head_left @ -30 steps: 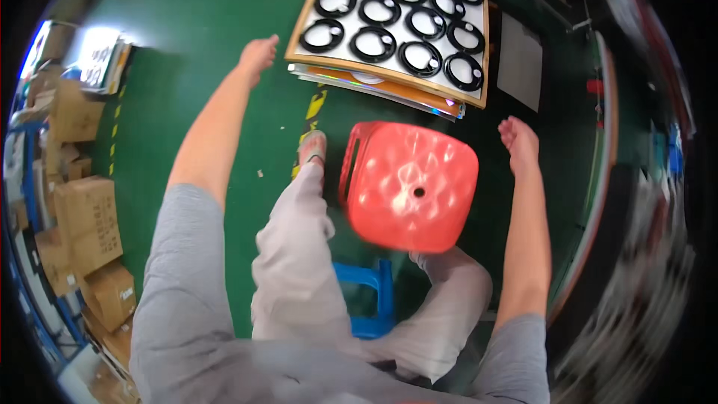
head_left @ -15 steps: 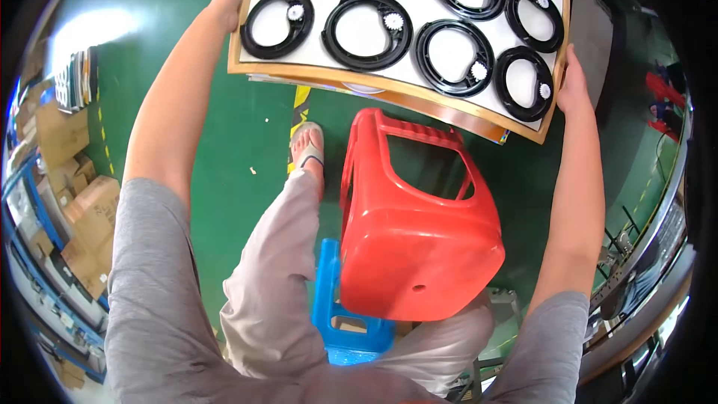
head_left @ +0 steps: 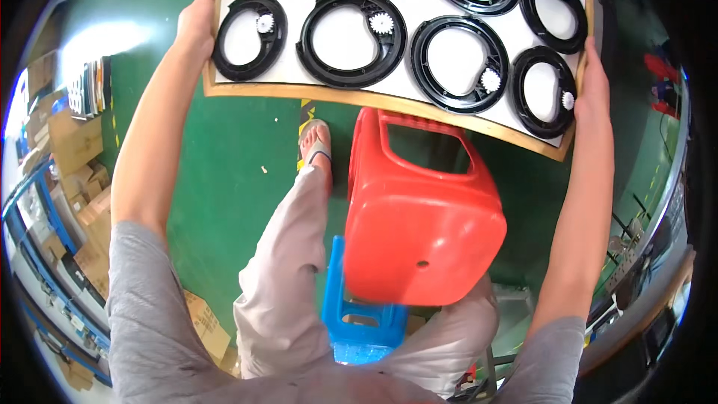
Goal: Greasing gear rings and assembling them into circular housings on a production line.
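Note:
Between my arms I carry a wooden-framed tray (head_left: 359,96) with a white base, its far side cut off by the top of the picture. Several black plastic rings (head_left: 310,67) lie on it in rows, most with a small white gear (head_left: 381,24) set at one side. My left hand (head_left: 197,22) is closed on the tray's left edge, fingers partly hidden behind the frame. On the opposite edge my right hand (head_left: 593,86) grips the frame near its near right corner, and its fingers are mostly out of sight.
Below the tray a red plastic stool (head_left: 426,232) stands between my legs, with a blue stool (head_left: 366,335) under me. Shelving with blue posts (head_left: 56,194) and cardboard boxes (head_left: 78,138) line the left. A curved bench edge (head_left: 643,314) runs along the right.
The tray has risen closer and looks larger, its near edge now lower in the picture. Both hands have moved along with it, still gripping. Items visible beneath the tray before are now hidden.

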A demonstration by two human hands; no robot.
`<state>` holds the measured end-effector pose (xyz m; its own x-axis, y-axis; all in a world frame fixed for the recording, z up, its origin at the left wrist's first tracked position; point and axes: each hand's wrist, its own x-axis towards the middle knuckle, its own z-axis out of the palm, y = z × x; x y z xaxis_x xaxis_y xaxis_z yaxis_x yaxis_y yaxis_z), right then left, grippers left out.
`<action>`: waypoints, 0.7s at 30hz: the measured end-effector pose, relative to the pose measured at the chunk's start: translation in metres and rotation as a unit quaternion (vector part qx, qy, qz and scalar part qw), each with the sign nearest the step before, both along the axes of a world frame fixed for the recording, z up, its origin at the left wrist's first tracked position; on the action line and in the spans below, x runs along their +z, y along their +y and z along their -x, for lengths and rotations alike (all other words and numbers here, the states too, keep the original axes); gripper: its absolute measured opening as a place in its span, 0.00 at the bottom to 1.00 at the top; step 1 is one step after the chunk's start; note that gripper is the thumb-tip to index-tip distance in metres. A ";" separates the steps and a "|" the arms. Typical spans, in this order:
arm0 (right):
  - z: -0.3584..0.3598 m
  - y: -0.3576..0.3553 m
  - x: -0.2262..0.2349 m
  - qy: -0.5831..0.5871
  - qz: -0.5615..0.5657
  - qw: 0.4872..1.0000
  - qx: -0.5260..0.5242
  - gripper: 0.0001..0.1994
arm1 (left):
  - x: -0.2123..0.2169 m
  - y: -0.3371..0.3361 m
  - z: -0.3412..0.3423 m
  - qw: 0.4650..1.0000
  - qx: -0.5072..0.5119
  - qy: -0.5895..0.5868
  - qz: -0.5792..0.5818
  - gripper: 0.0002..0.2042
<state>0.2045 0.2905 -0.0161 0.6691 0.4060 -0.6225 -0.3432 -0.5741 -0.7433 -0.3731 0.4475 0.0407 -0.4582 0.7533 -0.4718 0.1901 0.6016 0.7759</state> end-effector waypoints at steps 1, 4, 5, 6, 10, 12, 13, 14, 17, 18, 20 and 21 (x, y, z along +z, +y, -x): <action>-0.004 -0.003 0.018 -0.010 0.000 1.000 0.002 0.34 | 0.002 -0.001 -0.010 0.998 -0.008 -0.057 0.007 0.29; 0.001 -0.006 0.036 -0.017 -0.026 0.999 0.022 0.33 | 0.009 -0.003 0.003 0.997 -0.044 -0.045 0.033 0.25; -0.002 -0.008 0.029 -0.014 -0.040 0.998 0.042 0.32 | 0.009 -0.007 0.007 0.998 -0.054 -0.037 0.026 0.26; -0.004 -0.009 0.022 -0.011 -0.054 0.997 0.061 0.31 | 0.012 -0.013 0.009 0.997 -0.063 -0.029 0.019 0.27; -0.001 -0.011 0.019 -0.027 -0.054 0.995 0.077 0.28 | 0.039 -0.034 0.007 0.998 -0.051 -0.021 0.003 0.28; 0.005 -0.012 0.030 -0.013 -0.075 0.995 0.065 0.31 | 0.049 -0.038 0.022 0.997 -0.045 0.054 -0.007 0.30; 0.009 -0.013 0.035 0.002 -0.095 0.994 0.063 0.31 | 0.056 -0.047 0.016 0.998 -0.037 0.046 -0.011 0.32; 0.012 -0.015 0.041 0.001 -0.099 0.993 0.065 0.31 | 0.059 -0.055 0.008 0.995 -0.043 0.086 -0.028 0.34; 0.038 -0.006 0.046 -0.027 -0.131 0.988 0.072 0.29 | 0.045 -0.068 0.053 0.994 -0.032 0.079 -0.061 0.39; 0.030 -0.002 0.049 0.016 -0.169 0.983 0.063 0.30 | 0.042 -0.072 0.043 0.991 -0.020 0.085 -0.103 0.38; 0.005 -0.001 0.035 -0.007 -0.146 0.988 0.049 0.31 | 0.032 -0.069 0.039 0.995 0.004 0.045 -0.084 0.38; 0.013 0.005 0.036 -0.026 -0.169 0.984 0.058 0.31 | 0.028 -0.067 0.053 0.997 0.005 0.010 -0.077 0.37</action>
